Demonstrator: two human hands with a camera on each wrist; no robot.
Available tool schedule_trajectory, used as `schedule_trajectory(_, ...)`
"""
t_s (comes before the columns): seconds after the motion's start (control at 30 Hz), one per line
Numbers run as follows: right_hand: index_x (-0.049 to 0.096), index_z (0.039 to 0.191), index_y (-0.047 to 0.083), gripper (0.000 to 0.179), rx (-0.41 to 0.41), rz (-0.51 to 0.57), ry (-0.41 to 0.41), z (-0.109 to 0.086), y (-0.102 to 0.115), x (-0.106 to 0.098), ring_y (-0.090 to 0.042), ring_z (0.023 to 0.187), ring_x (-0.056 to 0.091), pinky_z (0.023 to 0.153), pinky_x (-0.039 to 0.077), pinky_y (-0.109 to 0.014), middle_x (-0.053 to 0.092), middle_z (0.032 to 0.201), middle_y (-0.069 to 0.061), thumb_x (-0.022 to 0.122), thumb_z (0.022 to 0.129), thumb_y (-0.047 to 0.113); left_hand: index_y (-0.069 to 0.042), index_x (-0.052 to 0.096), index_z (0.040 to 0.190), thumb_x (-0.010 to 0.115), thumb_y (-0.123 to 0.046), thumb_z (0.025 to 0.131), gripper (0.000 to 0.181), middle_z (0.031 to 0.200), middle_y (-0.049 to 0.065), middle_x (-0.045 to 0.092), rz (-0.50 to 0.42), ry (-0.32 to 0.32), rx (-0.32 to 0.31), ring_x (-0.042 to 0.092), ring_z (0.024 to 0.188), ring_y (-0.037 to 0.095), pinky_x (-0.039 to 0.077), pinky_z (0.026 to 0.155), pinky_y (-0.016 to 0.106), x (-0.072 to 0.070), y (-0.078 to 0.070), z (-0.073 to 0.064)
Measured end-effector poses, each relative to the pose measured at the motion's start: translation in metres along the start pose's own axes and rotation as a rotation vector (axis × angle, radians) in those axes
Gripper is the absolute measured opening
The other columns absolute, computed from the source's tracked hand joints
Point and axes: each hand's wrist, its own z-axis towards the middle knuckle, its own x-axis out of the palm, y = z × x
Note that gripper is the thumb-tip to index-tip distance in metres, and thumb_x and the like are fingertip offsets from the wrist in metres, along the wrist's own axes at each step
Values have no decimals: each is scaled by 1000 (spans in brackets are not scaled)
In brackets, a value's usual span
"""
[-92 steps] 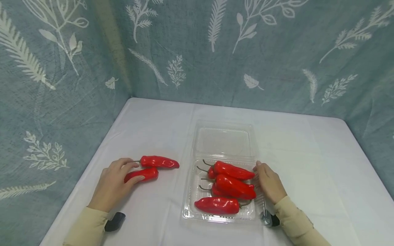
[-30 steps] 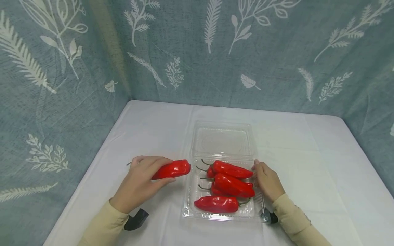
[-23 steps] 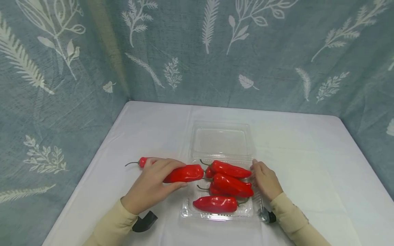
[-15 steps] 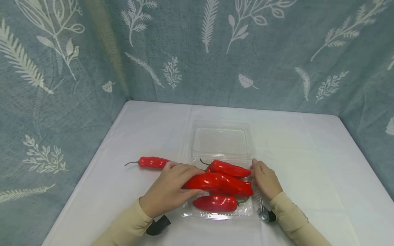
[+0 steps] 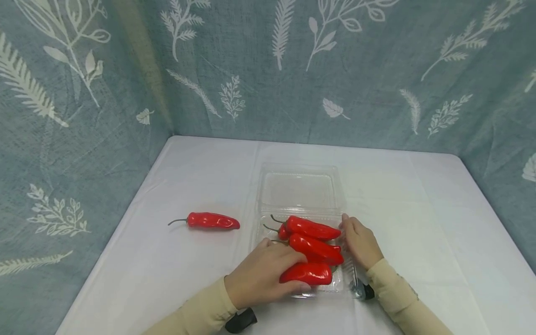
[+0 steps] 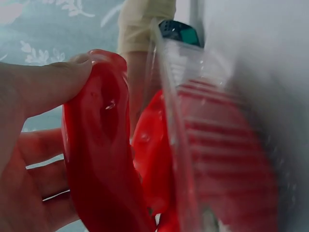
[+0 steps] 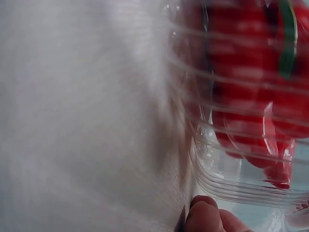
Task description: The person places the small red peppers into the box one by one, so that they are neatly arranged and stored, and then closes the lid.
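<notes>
My left hand [image 5: 268,272] holds a red pepper [image 5: 310,273] between thumb and fingers, over the near side of a clear plastic clamshell container [image 5: 298,188]. The left wrist view shows this held pepper [image 6: 104,145] beside the container wall [image 6: 176,140]. Several more red peppers [image 5: 314,228] lie inside, stems mostly to the left. The nearest one is hidden in the head view by the held pepper and hand. My right hand [image 5: 362,242] rests against the container's right side; in the right wrist view its fingertips [image 7: 203,217] touch near a corner.
One red pepper [image 5: 212,220] lies on the white tablecloth [image 5: 197,177] left of the container, stem to the left. The container's lid stands folded open towards the back. A patterned green-blue curtain [image 5: 251,125] hangs behind and at the left of the table.
My left hand has picked up the nearer of two peppers on the left and carried it right, over the container. The other stays on the cloth. My right hand has kept its place.
</notes>
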Motion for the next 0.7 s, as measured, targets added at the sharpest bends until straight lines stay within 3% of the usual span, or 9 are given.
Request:
schedule_trajectory(0.23,56,107,4,60,-9,-2,-11,0,-1,-1,-17,69,55,63,44,-29,61,79,-7,24,101,54,-22,67,110,61,-52,88,38,101,-11,69,5,37,45,60,95,3,42,80,23,11,1,5)
schedule_trajectory(0.43,56,108,4,60,0,-13,-3,1,-1,-1,-18,71,55,63,45,-29,61,81,-7,23,101,54,-20,71,110,65,-48,87,37,91,-9,57,-46,22,66,50,81,3,39,71,13,17,2,6)
schedule_trajectory(0.57,56,110,4,60,3,-26,0,1,0,-1,-19,73,55,64,45,-29,61,83,-8,23,101,54,-19,72,110,63,-47,88,37,87,-9,53,-55,34,58,47,76,3,36,67,11,19,4,7)
schedule_trajectory(0.7,56,110,5,60,2,-32,-2,0,0,-1,-20,73,54,64,45,-29,60,84,-8,22,101,53,-20,70,110,60,-48,90,35,89,-9,56,-63,68,31,49,78,2,40,70,13,20,6,9)
